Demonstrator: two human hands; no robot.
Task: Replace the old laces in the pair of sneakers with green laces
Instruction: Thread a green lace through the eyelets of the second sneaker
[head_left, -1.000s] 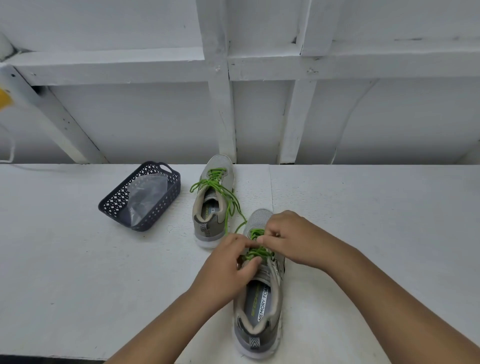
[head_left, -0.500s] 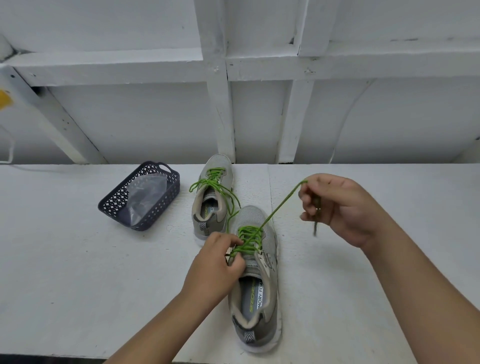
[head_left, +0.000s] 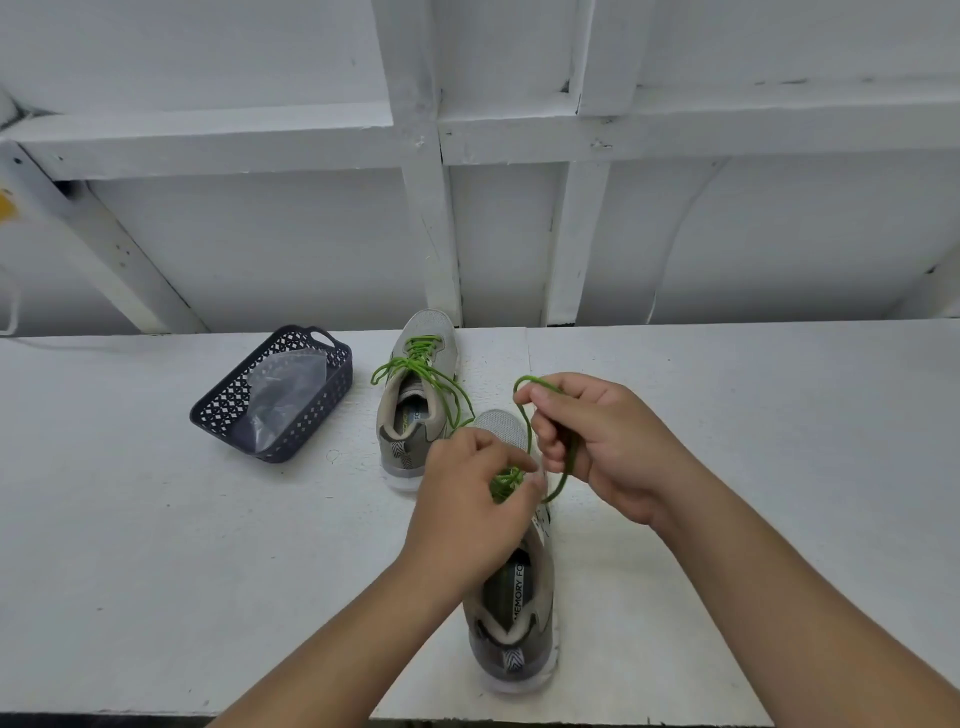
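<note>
Right hand (head_left: 597, 441) now drawn back toward the near sneaker (head_left: 514, 587), no longer raised out to the right as half a second ago; fingers curled round a slack loop of green lace (head_left: 527, 415), previously pulled taut in a straight line. Left hand (head_left: 470, 499) lying over the eyelet area of the near sneaker as before, fingertips pinching the laced green section (head_left: 506, 483).

Near sneaker on the white table (head_left: 156, 545), toe pointing away, heel toward the table's front edge. Far sneaker (head_left: 415, 405) just beyond and to the left, already threaded with green lace, ends trailing loose over its collar.

Dark perforated basket (head_left: 228, 410) farther left, holding a clear plastic bag (head_left: 285, 389). White framed wall (head_left: 519, 208) behind the table. Left hand hiding most of the near sneaker's lacing.
</note>
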